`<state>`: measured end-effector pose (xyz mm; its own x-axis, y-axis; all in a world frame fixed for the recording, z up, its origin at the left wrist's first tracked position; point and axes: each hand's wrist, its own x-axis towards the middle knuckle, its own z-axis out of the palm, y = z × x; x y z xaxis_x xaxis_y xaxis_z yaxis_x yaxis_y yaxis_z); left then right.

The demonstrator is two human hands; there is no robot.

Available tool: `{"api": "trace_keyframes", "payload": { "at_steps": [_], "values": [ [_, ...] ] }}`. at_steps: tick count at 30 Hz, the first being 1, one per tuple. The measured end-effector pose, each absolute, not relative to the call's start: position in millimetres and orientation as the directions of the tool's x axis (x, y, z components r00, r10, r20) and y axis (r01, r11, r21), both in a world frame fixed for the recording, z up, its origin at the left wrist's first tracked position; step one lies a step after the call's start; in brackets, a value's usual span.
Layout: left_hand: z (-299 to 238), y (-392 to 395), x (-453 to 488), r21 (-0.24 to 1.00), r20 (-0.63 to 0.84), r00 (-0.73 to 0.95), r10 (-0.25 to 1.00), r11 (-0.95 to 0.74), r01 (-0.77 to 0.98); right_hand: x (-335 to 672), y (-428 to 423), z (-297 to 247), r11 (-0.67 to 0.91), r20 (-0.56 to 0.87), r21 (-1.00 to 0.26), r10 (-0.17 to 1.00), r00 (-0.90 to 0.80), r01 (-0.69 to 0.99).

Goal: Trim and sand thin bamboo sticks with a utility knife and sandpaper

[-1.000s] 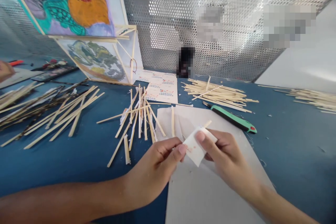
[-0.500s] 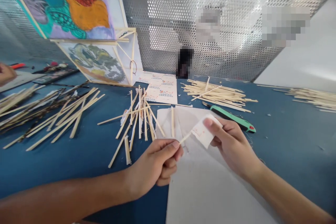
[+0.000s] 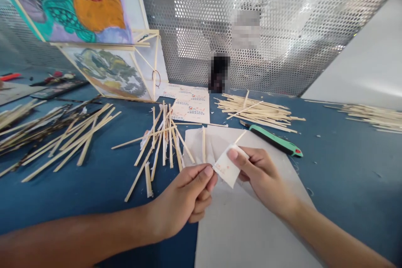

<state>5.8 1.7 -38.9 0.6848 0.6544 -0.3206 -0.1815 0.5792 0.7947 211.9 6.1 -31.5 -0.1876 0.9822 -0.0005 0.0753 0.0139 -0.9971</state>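
My left hand (image 3: 185, 199) is closed in a pinch on the near end of a thin bamboo stick (image 3: 240, 137). A folded piece of sandpaper (image 3: 226, 168), white-backed with faint red print, is pinched between thumb and fingers of my right hand (image 3: 262, 178). It is folded around the stick, whose far end pokes out beyond the paper; the stretch inside is hidden. Both hands are above a grey-white sheet (image 3: 251, 234) on the blue table. Left of it lies a loose bunch of sticks (image 3: 163, 138), and another stick (image 3: 204, 144) rests on the sheet.
A green-and-black utility knife (image 3: 276, 140) lies by the sheet's right edge. Behind it is a stick pile (image 3: 257, 109), with another pile (image 3: 373, 115) far right. Printed abrasive sheets (image 3: 191, 104), a painted lantern-like frame (image 3: 106, 71) and dark sticks (image 3: 47, 134) lie farther back and left.
My right hand has slid the sandpaper along the stick toward my left hand, so the stick's far end now shows beyond it. The view has shifted slightly.
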Motion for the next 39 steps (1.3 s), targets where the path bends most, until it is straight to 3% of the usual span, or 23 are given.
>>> {"api": "trace_keyframes", "payload": {
  "at_steps": [5,9,12,16,20,28,30,34,39],
  "values": [
    [-40,-1,4,0.825,-0.298,0.684,0.666,0.540,-0.166,223,9,-34,0.030,0.017,-0.992,0.994,0.109,-0.121],
    [-39,-4,3,0.855,-0.262,0.692,0.672,0.495,-0.157,215,1,-34,0.002,0.002,-1.000,0.985,-0.173,0.000],
    [-40,-6,3,0.849,-0.271,0.680,0.682,0.502,-0.165,213,-1,-34,0.049,0.049,-0.999,0.995,-0.085,0.003],
    [-40,-6,2,0.850,-0.273,0.692,0.668,0.505,-0.152,218,1,-35,-0.014,-0.018,-1.000,0.985,-0.173,0.023],
    [-39,-7,1,0.844,-0.290,0.676,0.678,0.514,-0.154,223,3,-36,0.015,0.018,-0.999,0.997,-0.077,-0.049],
    [-40,-6,5,0.852,-0.300,0.667,0.681,0.507,-0.134,212,-4,-34,0.016,0.001,-0.999,0.963,-0.270,0.052],
    [-39,-5,6,0.848,-0.303,0.670,0.678,0.512,-0.134,215,1,-33,0.021,0.012,-0.999,0.978,-0.209,0.037],
    [-37,-5,5,0.843,-0.309,0.671,0.674,0.521,-0.134,227,9,-33,0.070,0.056,-0.983,0.995,0.086,-0.167],
    [-39,-5,4,0.852,-0.301,0.672,0.677,0.507,-0.129,221,3,-36,-0.030,-0.028,-1.000,0.973,-0.227,-0.004]
  ]
}}
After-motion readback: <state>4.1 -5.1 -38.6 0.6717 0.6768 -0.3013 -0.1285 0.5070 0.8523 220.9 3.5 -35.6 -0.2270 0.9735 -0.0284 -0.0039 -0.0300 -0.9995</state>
